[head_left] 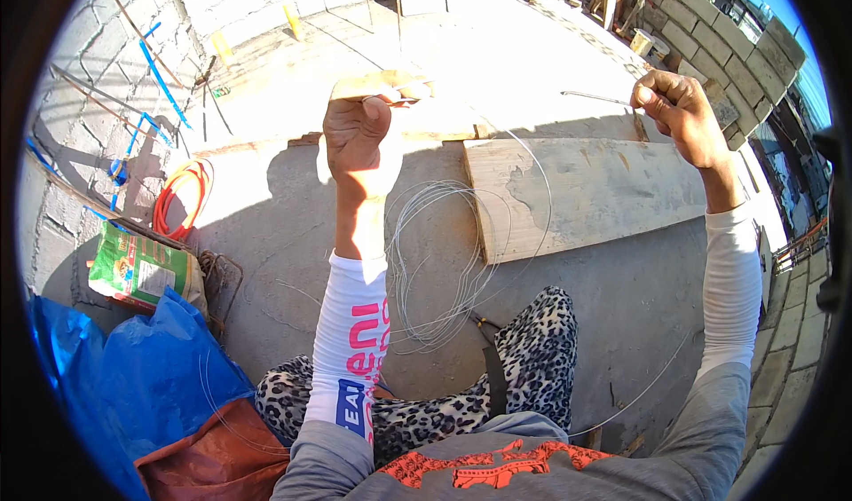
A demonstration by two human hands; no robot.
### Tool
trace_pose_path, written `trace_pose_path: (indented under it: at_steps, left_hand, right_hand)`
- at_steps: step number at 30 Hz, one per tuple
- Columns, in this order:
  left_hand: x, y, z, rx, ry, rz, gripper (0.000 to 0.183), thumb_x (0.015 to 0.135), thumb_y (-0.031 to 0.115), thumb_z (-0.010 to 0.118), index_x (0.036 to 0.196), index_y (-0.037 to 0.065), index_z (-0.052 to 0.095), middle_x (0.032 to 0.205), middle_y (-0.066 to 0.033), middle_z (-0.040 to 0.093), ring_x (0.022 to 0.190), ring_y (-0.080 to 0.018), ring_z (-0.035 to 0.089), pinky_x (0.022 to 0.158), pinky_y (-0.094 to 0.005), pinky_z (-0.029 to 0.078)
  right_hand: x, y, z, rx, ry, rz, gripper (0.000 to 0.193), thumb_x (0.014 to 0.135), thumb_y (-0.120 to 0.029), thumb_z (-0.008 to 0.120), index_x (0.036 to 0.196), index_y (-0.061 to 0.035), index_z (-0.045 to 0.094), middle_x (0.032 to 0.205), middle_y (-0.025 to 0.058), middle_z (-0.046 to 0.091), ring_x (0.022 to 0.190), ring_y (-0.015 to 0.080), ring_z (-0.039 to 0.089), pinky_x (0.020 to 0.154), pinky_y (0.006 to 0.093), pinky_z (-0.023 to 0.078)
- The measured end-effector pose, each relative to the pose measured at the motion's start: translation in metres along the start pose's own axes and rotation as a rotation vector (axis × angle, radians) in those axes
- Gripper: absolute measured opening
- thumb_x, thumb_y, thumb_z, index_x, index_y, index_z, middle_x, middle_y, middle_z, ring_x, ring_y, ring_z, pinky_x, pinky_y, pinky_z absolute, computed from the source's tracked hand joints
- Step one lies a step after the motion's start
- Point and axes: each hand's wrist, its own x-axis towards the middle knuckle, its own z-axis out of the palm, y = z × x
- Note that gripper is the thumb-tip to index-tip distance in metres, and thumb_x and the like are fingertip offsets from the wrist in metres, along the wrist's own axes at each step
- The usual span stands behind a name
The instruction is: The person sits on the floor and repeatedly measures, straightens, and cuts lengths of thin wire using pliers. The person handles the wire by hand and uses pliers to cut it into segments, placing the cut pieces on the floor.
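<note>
A: Where is the wire (461, 261)?

B: Loose coils hang in front of the plank (586, 195), over its near-left corner, above the concrete floor (266, 261). One strand runs up to each hand.

A: And the hands?

B: Left hand (358, 133), raised left of the plank, is fisted around a strand. Right hand (679, 106), above the plank's far-right end, pinches the free end between fingertips.

A: How does it handle?

B: Judging by looks: thin, light, springy, probably stiff enough to kink and slick in a loose grip. Best held close to the end, coils left free.
</note>
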Motion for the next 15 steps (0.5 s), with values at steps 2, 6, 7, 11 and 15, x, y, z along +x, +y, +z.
trace_pose_path:
  at_steps: [2, 6, 7, 11, 15]
  left_hand:
    - [-0.004, 0.008, 0.011, 0.013, -0.098, -0.042, 0.018, 0.091, 0.019, 0.060, 0.098, 0.003, 0.055, 0.088, -0.0113, 0.065, 0.083, -0.0195, 0.061, 0.079, -0.0312, 0.048]
    - [-0.004, 0.012, 0.024, 0.076, -0.487, -0.134, 0.026, 0.095, 0.028, 0.054, 0.091, 0.002, 0.053, 0.083, -0.0113, 0.058, 0.076, -0.0195, 0.054, 0.069, -0.0321, 0.044]
    - [-0.004, 0.013, 0.028, 0.065, -0.530, -0.166, 0.030, 0.096, 0.029, 0.053, 0.089, 0.000, 0.054, 0.082, -0.0120, 0.058, 0.076, -0.0194, 0.053, 0.068, -0.0316, 0.042]
    - [0.008, 0.013, 0.044, 0.317, -0.592, -0.161, 0.040, 0.095, 0.034, 0.052, 0.084, -0.004, 0.059, 0.081, -0.0134, 0.057, 0.073, -0.0186, 0.050, 0.065, -0.0305, 0.040]
    - [0.018, 0.000, 0.060, 0.654, -0.466, -0.085, 0.038, 0.093, 0.035, 0.056, 0.083, -0.002, 0.061, 0.079, -0.0092, 0.058, 0.072, -0.0172, 0.051, 0.065, -0.0289, 0.040]
  right_hand:
    - [0.005, 0.002, -0.025, -0.062, -0.057, -0.117, 0.029, 0.094, -0.029, 0.056, 0.084, -0.0027, 0.062, 0.069, -0.0002, 0.056, 0.061, 0.0074, 0.045, 0.056, 0.0258, 0.038]
    - [0.015, 0.013, -0.066, -0.261, -0.054, -0.275, 0.037, 0.091, -0.038, 0.058, 0.084, -0.0016, 0.063, 0.070, 0.0058, 0.058, 0.068, 0.0134, 0.053, 0.063, 0.0309, 0.044]
    - [0.018, 0.012, -0.078, -0.319, -0.038, -0.296, 0.039, 0.091, -0.039, 0.058, 0.086, -0.0015, 0.063, 0.071, 0.0065, 0.058, 0.069, 0.0143, 0.054, 0.063, 0.0316, 0.044]
    - [0.016, -0.021, -0.134, -0.442, -0.056, -0.229, 0.034, 0.092, -0.035, 0.058, 0.085, -0.0018, 0.055, 0.074, 0.0024, 0.050, 0.072, 0.0116, 0.047, 0.069, 0.0286, 0.041]
    - [-0.010, -0.068, -0.183, -0.533, -0.070, -0.131, 0.028, 0.090, -0.027, 0.059, 0.098, 0.0000, 0.063, 0.072, 0.0080, 0.060, 0.053, 0.0129, 0.050, 0.048, 0.0294, 0.044]
